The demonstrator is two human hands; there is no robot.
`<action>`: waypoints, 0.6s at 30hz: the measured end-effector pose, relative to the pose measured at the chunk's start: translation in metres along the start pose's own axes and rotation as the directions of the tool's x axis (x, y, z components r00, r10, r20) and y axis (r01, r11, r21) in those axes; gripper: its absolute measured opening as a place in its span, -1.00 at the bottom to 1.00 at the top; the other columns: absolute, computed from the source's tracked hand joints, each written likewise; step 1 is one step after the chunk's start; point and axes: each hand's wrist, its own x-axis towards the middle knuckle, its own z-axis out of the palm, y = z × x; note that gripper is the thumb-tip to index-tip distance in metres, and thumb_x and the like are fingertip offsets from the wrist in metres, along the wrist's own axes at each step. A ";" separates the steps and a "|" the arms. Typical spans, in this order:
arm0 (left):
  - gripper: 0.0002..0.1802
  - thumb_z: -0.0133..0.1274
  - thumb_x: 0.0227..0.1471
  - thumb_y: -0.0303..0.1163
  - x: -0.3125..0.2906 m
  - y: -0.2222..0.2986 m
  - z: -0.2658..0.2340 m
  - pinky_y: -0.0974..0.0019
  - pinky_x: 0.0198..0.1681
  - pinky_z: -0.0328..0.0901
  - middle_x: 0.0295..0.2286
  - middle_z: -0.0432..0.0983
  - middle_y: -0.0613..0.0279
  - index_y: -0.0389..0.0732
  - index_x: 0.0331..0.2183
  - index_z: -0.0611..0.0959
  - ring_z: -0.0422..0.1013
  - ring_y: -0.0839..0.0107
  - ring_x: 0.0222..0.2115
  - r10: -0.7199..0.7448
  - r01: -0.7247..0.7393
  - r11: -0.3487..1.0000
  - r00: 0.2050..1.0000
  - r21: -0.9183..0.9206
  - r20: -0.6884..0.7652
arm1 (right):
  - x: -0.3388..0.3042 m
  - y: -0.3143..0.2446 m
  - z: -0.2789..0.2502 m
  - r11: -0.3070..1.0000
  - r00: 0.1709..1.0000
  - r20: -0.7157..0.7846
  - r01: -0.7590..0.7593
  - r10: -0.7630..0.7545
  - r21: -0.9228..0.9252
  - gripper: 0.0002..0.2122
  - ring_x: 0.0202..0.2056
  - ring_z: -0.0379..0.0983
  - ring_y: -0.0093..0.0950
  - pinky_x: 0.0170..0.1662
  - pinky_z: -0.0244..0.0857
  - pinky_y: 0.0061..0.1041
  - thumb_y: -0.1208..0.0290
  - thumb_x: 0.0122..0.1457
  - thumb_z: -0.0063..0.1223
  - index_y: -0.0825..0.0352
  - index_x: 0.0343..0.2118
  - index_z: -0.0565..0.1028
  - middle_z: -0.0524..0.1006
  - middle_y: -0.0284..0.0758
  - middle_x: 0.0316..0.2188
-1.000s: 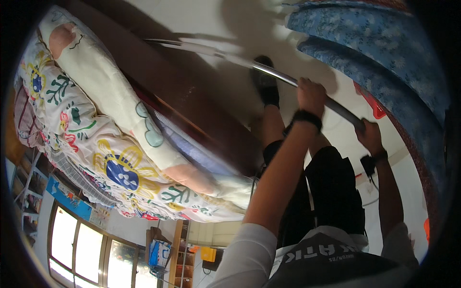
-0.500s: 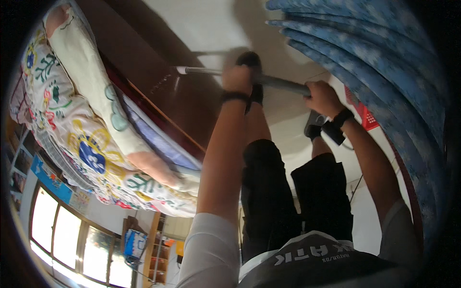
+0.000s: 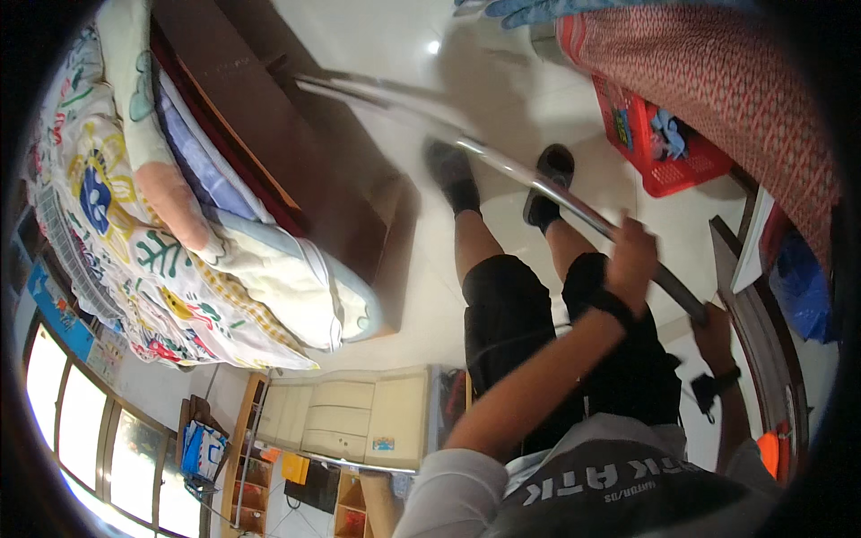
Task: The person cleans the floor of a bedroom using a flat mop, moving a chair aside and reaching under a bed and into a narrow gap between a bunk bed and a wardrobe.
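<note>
A long metal pole (image 3: 511, 166) with a dark grey grip runs slantwise across the view. My left hand (image 3: 634, 255) is wrapped round its shaft, above my left knee. Farther down, at the grip's lower end, my right hand (image 3: 713, 336) is closed on the same pole. Its far stretch is blurred and reaches toward the dark brown bed base (image 3: 314, 170) at the left. Whatever is fixed to that far end cannot be made out. Both wrists wear black bands, and a small black device hangs at the right one.
At left stands a bed with a flower-patterned quilt (image 3: 170, 260) over its edge. A red plastic basket (image 3: 668, 184) with things in it sits at right, under a red patterned cloth (image 3: 708, 99). Cream cabinets (image 3: 359, 417) stand behind. My slippered feet are on pale tiles.
Both hands have come down and to the right, drawing the pole back, and more of its shaft shows. The view has shifted: the blue curtain has mostly left it, and the red basket shows more fully.
</note>
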 end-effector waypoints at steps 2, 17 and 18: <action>-0.96 0.05 -0.09 -0.45 -0.004 0.070 0.015 0.15 0.05 0.16 -0.54 0.46 0.24 -0.16 -0.49 0.59 0.39 0.24 -0.29 0.034 -0.067 0.959 0.992 -0.275 -0.125 | -0.048 0.044 -0.030 0.995 0.997 -0.077 -0.010 0.002 -0.103 -0.82 -0.66 0.14 -0.15 -0.56 0.06 -0.25 0.54 -0.02 0.06 0.41 -0.60 0.28 0.24 -0.09 -0.73; -0.95 0.10 -0.12 -0.39 -0.025 -0.121 -0.013 0.31 -0.28 0.22 -0.54 0.56 0.30 0.00 -0.54 0.64 0.49 0.36 -0.40 -0.140 0.143 0.989 0.986 -0.023 0.094 | 0.064 -0.080 0.061 0.981 0.979 0.059 0.196 -0.195 -0.011 -0.90 -0.53 0.41 -0.01 -0.46 0.29 -0.14 0.47 -0.09 0.07 0.37 -0.50 0.44 0.43 -0.05 -0.67; -0.93 0.08 -0.10 -0.41 -0.026 -0.155 -0.007 0.30 -0.26 0.22 -0.52 0.57 0.25 -0.01 -0.52 0.64 0.49 0.34 -0.40 -0.132 0.134 0.991 0.983 -0.009 0.127 | 0.082 -0.108 0.075 0.971 0.970 0.046 0.237 -0.238 0.015 -0.91 -0.53 0.42 -0.03 -0.45 0.29 -0.16 0.47 -0.08 0.06 0.37 -0.52 0.43 0.43 -0.06 -0.68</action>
